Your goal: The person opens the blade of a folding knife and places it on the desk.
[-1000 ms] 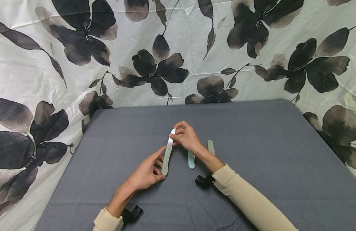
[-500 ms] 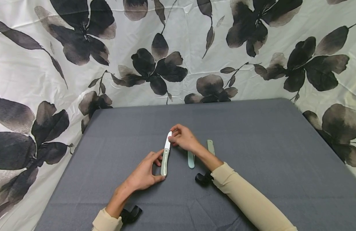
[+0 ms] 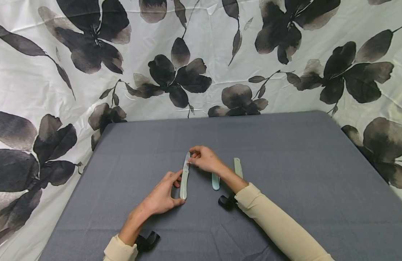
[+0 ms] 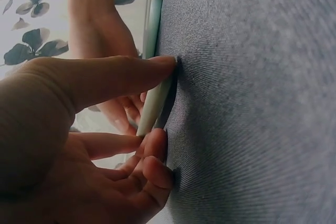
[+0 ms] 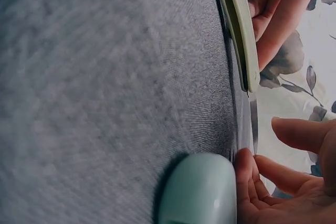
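Observation:
A folding knife with a pale green handle (image 3: 183,186) and its silver blade (image 3: 186,164) swung out lies close over the grey cloth. My left hand (image 3: 162,195) grips the handle lengthwise, thumb at its butt and index finger near the pivot. Fingertips of my right hand (image 3: 204,158) touch the blade's tip end; in the right wrist view the thumb (image 5: 296,132) stands apart from the blade. The handle's slot shows along the green handle (image 5: 244,30) there. The left wrist view shows the handle (image 4: 152,103) with shadow beneath it.
A mint-blue folding knife (image 3: 215,181) lies right of the held one, partly hidden by my right forearm. Beyond it lies another pale green-handled piece (image 3: 238,167), also partly covered. Grey cloth (image 3: 285,156) covers the table; a floral sheet (image 3: 214,43) hangs behind.
Both hands have brought the knife slightly left and lower, and its tilt has changed. The right hand has moved nearer with the blade. The other two pieces have stayed put.

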The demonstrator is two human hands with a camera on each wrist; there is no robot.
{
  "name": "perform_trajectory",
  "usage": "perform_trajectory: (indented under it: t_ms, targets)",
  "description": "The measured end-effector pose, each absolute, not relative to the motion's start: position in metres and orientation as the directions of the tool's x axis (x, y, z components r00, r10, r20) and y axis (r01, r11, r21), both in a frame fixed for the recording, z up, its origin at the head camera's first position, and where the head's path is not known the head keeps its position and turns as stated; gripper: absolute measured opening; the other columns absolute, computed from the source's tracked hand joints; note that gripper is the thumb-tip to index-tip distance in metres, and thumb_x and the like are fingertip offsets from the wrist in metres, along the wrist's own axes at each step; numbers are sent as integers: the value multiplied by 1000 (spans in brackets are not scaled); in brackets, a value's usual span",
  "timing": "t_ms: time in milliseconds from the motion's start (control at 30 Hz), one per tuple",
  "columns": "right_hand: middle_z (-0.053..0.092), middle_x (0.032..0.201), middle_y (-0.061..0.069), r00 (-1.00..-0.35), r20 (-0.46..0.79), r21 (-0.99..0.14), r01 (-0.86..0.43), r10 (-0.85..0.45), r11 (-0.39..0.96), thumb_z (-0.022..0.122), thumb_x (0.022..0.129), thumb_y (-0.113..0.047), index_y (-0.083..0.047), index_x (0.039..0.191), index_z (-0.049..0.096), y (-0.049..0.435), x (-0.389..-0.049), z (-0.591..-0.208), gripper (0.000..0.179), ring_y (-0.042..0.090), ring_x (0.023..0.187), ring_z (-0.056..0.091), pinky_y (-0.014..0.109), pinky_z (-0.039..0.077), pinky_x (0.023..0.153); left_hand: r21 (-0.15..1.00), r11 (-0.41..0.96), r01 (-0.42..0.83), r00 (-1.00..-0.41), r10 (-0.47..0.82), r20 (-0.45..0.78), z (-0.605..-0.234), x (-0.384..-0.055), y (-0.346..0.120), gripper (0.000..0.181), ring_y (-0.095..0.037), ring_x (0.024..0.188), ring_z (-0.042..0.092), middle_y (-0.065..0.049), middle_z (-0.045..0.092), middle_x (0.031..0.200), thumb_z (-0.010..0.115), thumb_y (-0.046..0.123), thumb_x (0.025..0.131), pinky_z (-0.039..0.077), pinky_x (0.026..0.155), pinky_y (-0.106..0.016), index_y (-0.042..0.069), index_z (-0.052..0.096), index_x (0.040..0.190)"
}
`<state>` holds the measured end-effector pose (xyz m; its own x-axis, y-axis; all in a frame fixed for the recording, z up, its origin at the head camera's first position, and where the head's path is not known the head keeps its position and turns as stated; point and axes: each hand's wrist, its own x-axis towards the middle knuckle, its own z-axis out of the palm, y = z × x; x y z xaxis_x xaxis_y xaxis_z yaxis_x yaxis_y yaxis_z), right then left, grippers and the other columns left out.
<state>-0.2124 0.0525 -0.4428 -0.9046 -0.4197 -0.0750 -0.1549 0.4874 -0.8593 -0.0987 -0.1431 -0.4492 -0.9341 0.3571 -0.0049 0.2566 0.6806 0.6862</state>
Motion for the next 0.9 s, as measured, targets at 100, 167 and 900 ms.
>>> perform_trajectory:
  t_ms: [100, 167, 900]
  targets:
    - [68, 100, 12, -902, -63, -825, -194, -427, 530, 69, 99, -14, 2, 138, 64, 50, -214, -444, 42, 14, 76, 55, 22, 43, 65, 681, 693, 239, -936, 352, -29, -448, -99, -143, 93, -17, 105, 55, -9, 55, 121, 90, 5, 77, 50, 93, -34, -4, 42, 156]
    - [67, 96, 11, -899, -55, -802, -219, -434, 555, 69, 99, -14, 3, 137, 65, 48, -215, -443, 42, 13, 74, 52, 22, 41, 64, 678, 699, 227, -936, 348, -45, -447, -99, -143, 93, -16, 105, 55, -9, 54, 121, 90, 6, 78, 49, 93, -33, -3, 42, 156]
    - [64, 106, 15, -910, -3, -743, -275, -414, 610, 71, 98, -13, -2, 128, 71, 60, -207, -431, 32, 18, 85, 57, 29, 47, 75, 692, 693, 202, -959, 285, -5, -440, -102, -140, 80, -17, 102, 53, -8, 51, 121, 87, 18, 85, 47, 90, -33, 2, 49, 153]
